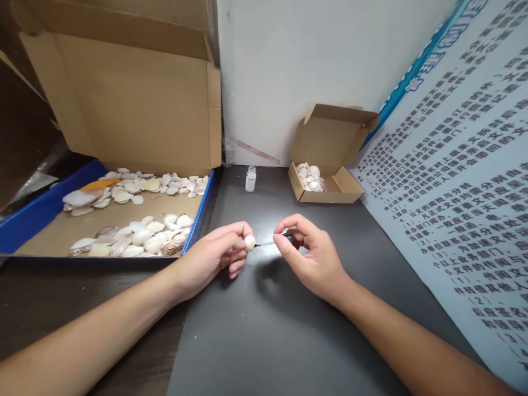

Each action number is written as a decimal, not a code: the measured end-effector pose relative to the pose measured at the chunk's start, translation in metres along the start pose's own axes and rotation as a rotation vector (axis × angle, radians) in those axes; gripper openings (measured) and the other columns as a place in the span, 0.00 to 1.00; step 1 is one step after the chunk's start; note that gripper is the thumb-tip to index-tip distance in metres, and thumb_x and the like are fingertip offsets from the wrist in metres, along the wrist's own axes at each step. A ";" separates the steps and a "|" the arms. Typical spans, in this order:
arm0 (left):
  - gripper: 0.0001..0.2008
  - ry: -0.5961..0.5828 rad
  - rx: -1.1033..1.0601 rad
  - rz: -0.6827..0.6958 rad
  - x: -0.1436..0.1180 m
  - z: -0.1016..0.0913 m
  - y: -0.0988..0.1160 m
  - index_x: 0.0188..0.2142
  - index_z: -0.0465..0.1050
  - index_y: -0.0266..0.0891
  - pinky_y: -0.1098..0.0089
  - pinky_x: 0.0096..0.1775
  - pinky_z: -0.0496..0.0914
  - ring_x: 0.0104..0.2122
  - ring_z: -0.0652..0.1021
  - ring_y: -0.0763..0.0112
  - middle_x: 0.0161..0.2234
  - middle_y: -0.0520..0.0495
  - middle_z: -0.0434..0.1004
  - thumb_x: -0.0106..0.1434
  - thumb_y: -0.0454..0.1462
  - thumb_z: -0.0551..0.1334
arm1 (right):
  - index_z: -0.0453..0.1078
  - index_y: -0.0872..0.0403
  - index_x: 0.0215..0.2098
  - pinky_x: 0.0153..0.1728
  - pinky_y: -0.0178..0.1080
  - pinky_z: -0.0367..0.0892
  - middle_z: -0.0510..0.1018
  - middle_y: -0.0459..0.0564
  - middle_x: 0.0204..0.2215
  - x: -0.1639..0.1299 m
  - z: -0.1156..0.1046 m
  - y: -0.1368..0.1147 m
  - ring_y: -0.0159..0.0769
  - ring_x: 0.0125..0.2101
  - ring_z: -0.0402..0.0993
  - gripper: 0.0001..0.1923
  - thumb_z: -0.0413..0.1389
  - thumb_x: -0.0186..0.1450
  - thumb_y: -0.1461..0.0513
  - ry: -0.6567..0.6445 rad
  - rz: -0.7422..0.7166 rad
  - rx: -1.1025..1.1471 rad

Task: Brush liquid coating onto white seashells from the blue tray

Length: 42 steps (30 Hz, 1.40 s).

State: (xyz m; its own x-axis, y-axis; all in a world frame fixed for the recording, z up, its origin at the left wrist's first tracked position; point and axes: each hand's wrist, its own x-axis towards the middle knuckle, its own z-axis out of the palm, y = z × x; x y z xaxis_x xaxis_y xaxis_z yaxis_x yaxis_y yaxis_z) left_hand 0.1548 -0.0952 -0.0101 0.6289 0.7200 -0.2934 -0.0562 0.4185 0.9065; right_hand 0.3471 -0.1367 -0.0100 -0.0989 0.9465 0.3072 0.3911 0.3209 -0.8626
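Between the thumb and fingers of my left hand [225, 247] is a small whitish seashell [249, 243]. My right hand [307, 250] pinches a thin brush [264, 244] by its black cap-like handle, most of which the fingers hide. The dark brush tip points left and meets or nearly meets the shell's edge; I cannot tell which. Both hands are above the dark grey mat. Beyond them a small clear glass bottle [251, 179] with a white label stands upright, without a cap.
At left, a blue-edged cardboard box [206, 203] with its lid raised holds many shells [142, 236] in two groups. A smaller open cardboard box [330, 196] with shells [310, 177] stands at back right. A white wall [297, 71] and a printed poster [454, 192] bound the table.
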 end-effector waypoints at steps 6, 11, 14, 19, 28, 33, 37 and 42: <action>0.03 0.009 -0.007 0.005 0.000 0.000 -0.001 0.29 0.62 0.40 0.75 0.24 0.58 0.20 0.60 0.76 0.20 0.58 0.52 0.60 0.34 0.56 | 0.65 0.52 0.34 0.19 0.32 0.53 0.59 0.35 0.15 -0.002 -0.002 0.001 0.26 0.16 0.55 0.04 0.53 0.68 0.61 -0.010 0.031 0.047; 0.04 0.015 0.002 0.002 -0.001 0.000 -0.001 0.29 0.62 0.40 0.74 0.24 0.58 0.19 0.60 0.76 0.20 0.58 0.53 0.61 0.35 0.56 | 0.66 0.52 0.37 0.20 0.32 0.55 0.61 0.37 0.16 -0.005 -0.001 0.003 0.27 0.17 0.58 0.08 0.50 0.71 0.58 -0.033 0.042 0.117; 0.04 0.004 0.001 0.000 -0.001 0.000 0.000 0.29 0.62 0.40 0.74 0.25 0.58 0.20 0.60 0.76 0.20 0.57 0.54 0.61 0.35 0.56 | 0.66 0.52 0.38 0.20 0.32 0.55 0.60 0.36 0.16 -0.004 0.000 0.002 0.27 0.17 0.58 0.05 0.51 0.70 0.59 -0.038 0.038 0.081; 0.04 -0.008 -0.012 0.003 -0.001 0.000 0.000 0.29 0.63 0.39 0.75 0.25 0.58 0.20 0.60 0.77 0.20 0.57 0.55 0.60 0.35 0.57 | 0.66 0.52 0.36 0.20 0.32 0.54 0.59 0.36 0.15 -0.002 0.000 -0.002 0.27 0.17 0.56 0.02 0.55 0.66 0.62 0.007 0.022 0.009; 0.04 0.013 -0.060 0.008 -0.002 -0.001 0.000 0.30 0.62 0.39 0.75 0.24 0.58 0.19 0.61 0.77 0.19 0.57 0.57 0.61 0.34 0.57 | 0.67 0.52 0.40 0.21 0.33 0.56 0.60 0.37 0.17 -0.006 -0.001 0.004 0.28 0.17 0.57 0.06 0.50 0.71 0.59 -0.024 0.029 0.117; 0.04 0.007 -0.082 0.001 -0.001 -0.001 -0.001 0.30 0.63 0.39 0.75 0.24 0.59 0.19 0.61 0.77 0.20 0.57 0.57 0.61 0.33 0.57 | 0.67 0.52 0.38 0.20 0.32 0.55 0.60 0.36 0.16 -0.003 0.000 0.000 0.27 0.17 0.57 0.03 0.55 0.67 0.60 0.015 0.019 0.023; 0.04 0.019 -0.085 -0.001 -0.001 0.000 0.000 0.29 0.64 0.39 0.75 0.24 0.59 0.19 0.61 0.77 0.19 0.57 0.56 0.61 0.34 0.57 | 0.67 0.52 0.39 0.20 0.33 0.56 0.60 0.36 0.16 -0.004 0.000 -0.001 0.28 0.17 0.57 0.04 0.52 0.69 0.60 0.010 0.023 0.060; 0.05 0.033 -0.095 0.008 -0.002 0.001 0.001 0.30 0.65 0.38 0.75 0.24 0.57 0.19 0.60 0.78 0.19 0.58 0.52 0.61 0.35 0.59 | 0.67 0.52 0.39 0.21 0.33 0.57 0.61 0.37 0.18 -0.005 0.000 0.003 0.27 0.18 0.58 0.05 0.52 0.70 0.60 -0.006 -0.016 0.070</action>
State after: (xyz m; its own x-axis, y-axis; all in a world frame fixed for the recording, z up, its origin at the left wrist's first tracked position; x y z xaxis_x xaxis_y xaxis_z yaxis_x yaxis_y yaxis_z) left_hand 0.1544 -0.0963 -0.0082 0.6020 0.7410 -0.2975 -0.1358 0.4622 0.8763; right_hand 0.3490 -0.1403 -0.0136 -0.1104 0.9415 0.3185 0.3245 0.3371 -0.8838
